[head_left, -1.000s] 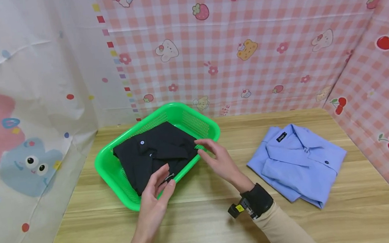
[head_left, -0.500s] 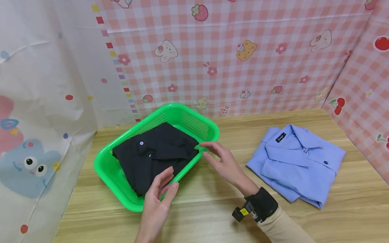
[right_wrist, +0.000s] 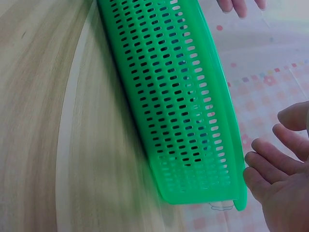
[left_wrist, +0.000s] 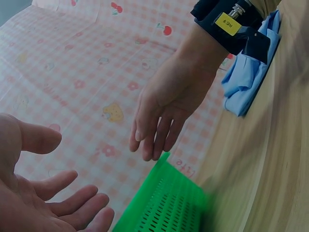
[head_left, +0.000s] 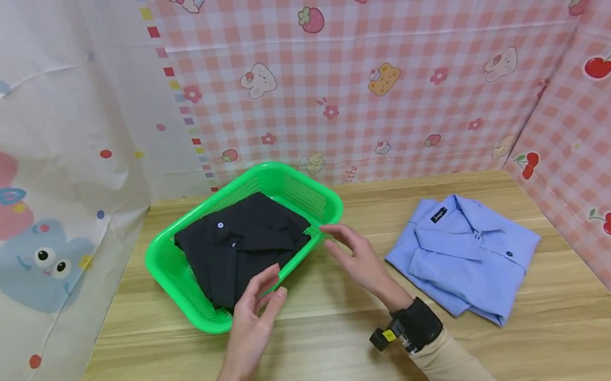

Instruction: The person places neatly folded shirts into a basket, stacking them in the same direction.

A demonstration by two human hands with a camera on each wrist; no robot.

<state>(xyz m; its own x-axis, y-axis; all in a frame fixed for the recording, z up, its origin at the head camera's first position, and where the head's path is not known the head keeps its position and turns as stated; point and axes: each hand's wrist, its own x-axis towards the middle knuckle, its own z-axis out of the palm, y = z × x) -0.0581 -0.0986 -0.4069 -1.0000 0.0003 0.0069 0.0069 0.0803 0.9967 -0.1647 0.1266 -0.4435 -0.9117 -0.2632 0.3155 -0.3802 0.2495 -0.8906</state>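
Note:
A folded black shirt (head_left: 238,240) lies inside a green plastic basket (head_left: 172,277) at the left of the table. My left hand (head_left: 254,321) hovers at the basket's near side, its relaxed fingers over the rim and holding nothing. Close to the basket's right corner is my right hand (head_left: 362,262), fingers loosely bent and likewise holding nothing. In the left wrist view both the left hand (left_wrist: 53,193) and the right hand (left_wrist: 166,106) show bare palms. The right wrist view has the right hand (right_wrist: 285,169) beside the basket's perforated wall (right_wrist: 169,96).
A folded blue shirt (head_left: 466,255) lies on the wooden table (head_left: 333,359) to the right of my right hand. A pink checked cloth (head_left: 359,56) hangs behind the table and a white printed cloth (head_left: 55,116) at the left.
My right hand has drawn back to the right and slightly down, away from the basket. The left hand has shifted a little to the right. Basket and shirts stay put.

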